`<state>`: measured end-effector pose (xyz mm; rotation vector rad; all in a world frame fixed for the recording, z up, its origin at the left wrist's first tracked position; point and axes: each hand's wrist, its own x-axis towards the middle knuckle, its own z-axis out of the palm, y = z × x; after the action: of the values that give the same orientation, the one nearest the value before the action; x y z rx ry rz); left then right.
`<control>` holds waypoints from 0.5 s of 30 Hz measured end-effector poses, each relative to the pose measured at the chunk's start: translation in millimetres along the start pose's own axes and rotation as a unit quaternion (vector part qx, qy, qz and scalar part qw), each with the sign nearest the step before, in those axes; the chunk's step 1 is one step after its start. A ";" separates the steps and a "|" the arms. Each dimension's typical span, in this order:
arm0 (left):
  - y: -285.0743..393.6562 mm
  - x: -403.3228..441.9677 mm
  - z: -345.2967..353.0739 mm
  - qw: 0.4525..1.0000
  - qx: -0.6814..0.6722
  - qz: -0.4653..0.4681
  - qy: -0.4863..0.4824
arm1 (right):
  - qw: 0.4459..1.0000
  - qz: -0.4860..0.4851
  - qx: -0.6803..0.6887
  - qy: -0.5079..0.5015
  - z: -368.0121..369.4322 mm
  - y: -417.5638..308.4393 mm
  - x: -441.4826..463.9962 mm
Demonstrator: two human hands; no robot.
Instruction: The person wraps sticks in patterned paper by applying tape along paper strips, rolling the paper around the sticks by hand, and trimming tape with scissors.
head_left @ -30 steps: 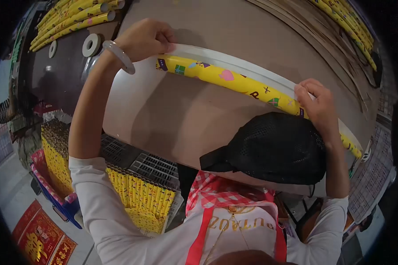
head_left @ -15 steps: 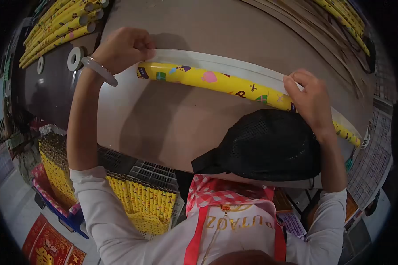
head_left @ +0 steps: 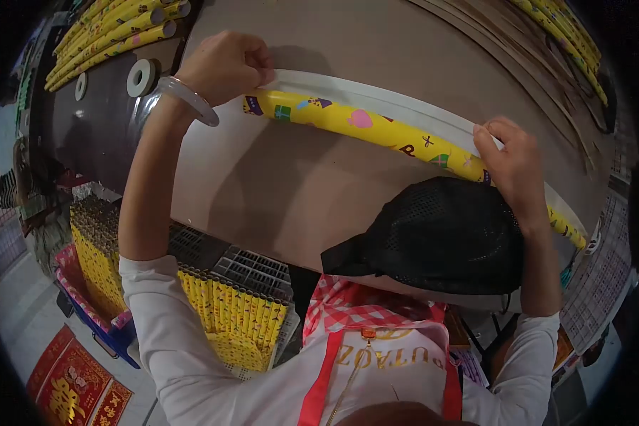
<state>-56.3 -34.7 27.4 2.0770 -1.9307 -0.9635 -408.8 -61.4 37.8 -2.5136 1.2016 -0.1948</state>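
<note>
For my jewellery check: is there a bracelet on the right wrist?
No, the pale bracelet circles the left wrist; the right wrist is bare.

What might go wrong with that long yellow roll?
The long white strip might crease if the left hand and right hand pull unevenly on it. The long, shiny yellow tube with colourful pictures looks round, so it could roll across the brown tabletop if released. The black mesh fabric bundle near the right hand might get bumped.

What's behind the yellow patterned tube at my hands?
A white strip shows along the tube's far side, with brown tabletop beyond. Your right hand covers one stretch; what's behind there can't be seen.
</note>
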 end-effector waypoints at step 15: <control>-6.0 -5.3 6.2 0.997 0.000 0.025 0.073 | 0.976 0.139 0.165 -0.015 -1.6 0.1 -1.2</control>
<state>-54.4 -26.8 21.3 2.0271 -1.8998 -0.7786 -410.1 -60.9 39.2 -2.0356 1.3670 -0.2587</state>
